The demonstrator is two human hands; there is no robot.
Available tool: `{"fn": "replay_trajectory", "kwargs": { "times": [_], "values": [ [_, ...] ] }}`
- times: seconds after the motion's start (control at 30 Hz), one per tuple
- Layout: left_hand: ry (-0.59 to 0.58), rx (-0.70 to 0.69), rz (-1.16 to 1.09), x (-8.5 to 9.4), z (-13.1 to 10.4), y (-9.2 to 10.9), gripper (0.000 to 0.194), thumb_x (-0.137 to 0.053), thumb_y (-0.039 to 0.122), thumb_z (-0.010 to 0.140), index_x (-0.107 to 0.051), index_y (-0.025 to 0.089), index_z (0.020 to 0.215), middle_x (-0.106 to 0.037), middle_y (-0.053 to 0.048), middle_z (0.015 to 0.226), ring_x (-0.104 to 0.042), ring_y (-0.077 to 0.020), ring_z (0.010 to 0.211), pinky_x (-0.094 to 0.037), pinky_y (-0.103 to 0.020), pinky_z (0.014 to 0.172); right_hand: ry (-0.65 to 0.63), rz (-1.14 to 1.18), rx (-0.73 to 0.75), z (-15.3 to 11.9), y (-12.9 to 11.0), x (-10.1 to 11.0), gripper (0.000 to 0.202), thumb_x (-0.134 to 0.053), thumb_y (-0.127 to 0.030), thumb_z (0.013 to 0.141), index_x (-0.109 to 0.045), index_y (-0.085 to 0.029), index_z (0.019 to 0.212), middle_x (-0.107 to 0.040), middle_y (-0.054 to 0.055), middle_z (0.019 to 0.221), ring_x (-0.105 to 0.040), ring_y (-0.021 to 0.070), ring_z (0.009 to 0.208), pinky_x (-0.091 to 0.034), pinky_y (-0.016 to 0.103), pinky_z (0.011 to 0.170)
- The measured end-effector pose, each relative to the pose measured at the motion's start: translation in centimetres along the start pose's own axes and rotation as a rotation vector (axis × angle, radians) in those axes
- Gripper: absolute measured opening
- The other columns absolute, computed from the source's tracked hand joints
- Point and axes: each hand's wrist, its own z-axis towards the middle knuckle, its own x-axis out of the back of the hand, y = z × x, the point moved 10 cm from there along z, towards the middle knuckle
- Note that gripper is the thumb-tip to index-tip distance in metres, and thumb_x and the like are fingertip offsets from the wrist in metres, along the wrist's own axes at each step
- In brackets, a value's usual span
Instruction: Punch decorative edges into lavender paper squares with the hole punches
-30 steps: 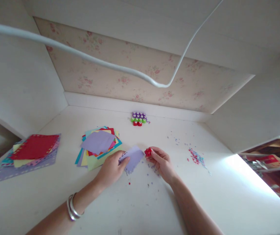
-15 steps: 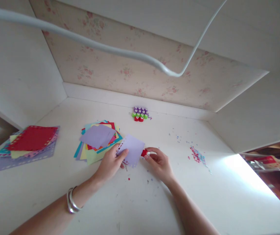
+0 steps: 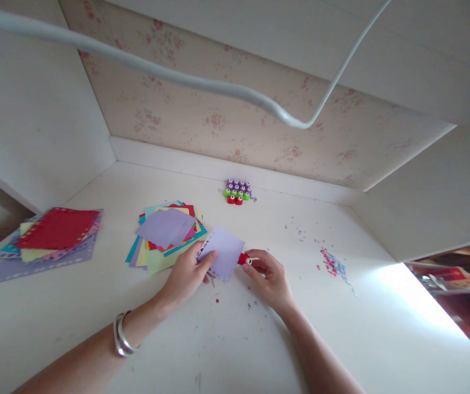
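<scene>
Between thumb and fingers, my left hand (image 3: 189, 268) holds a light purple sheet of paper (image 3: 224, 253) by its left side. Small punched holes run along the left and lower edges of that sheet. My right hand (image 3: 270, 279) pinches a small red craft punch (image 3: 244, 259) with a white button on top, set at the sheet's right edge. Whether the paper lies inside the punch's slot is too small to tell. Close to my left hand is a pile of coloured paper (image 3: 167, 227) with a purple sheet on top.
Punched sheets (image 3: 60, 232), a red one uppermost, lie stacked at the far left. Purple, green and red craft punches (image 3: 238, 191) stand in rows near the back wall. A heap of paper bits (image 3: 333, 264) lies at the right. A white cable (image 3: 202, 82) crosses the upper view.
The view has shifted slightly. Both hands keep their holds, and the red craft punch remains at the right edge of the purple sheet.
</scene>
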Motion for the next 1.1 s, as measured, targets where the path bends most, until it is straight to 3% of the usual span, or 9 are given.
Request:
{"fn": "replay_trajectory", "kwargs": {
  "times": [0.33, 0.6, 1.1],
  "values": [
    [-0.043, -0.031, 0.003, -0.5, -0.4, 0.6, 0.035, -0.059, 0.048, 0.085, -0.057, 0.018, 0.103, -0.067, -0.001, 0.079, -0.064, -0.0155, 0.055, -0.053, -0.024, 0.046, 0.018, -0.139, 0.061, -0.3, -0.7, 0.1, 0.017, -0.066, -0.034, 0.087, -0.066, -0.022, 0.099, -0.069, 0.007, 0.095, -0.067, 0.0150, 0.068, -0.058, 0.028, 0.064],
    [-0.026, -0.025, 0.088, -0.5, -0.4, 0.1, 0.033, -0.060, 0.046, 0.085, -0.056, 0.018, 0.102, -0.069, -0.002, 0.079, -0.068, -0.0181, 0.053, -0.054, -0.026, 0.046, 0.003, -0.180, 0.066, -0.3, -0.7, 0.0, 0.019, -0.065, -0.036, 0.087, -0.066, -0.022, 0.101, -0.068, 0.007, 0.097, -0.068, 0.0158, 0.071, -0.058, 0.029, 0.064],
    [-0.077, 0.034, 0.007, -1.3, -0.2, -0.6, 0.034, -0.069, 0.039, 0.076, -0.057, 0.018, 0.100, -0.071, -0.001, 0.072, -0.068, -0.0185, 0.055, -0.053, -0.026, 0.049, 0.060, -0.198, 0.044, -0.2, -0.3, 0.6, 0.019, -0.063, -0.038, 0.088, -0.066, -0.023, 0.099, -0.069, 0.008, 0.095, -0.069, 0.0174, 0.071, -0.057, 0.029, 0.062]
  ]
}}
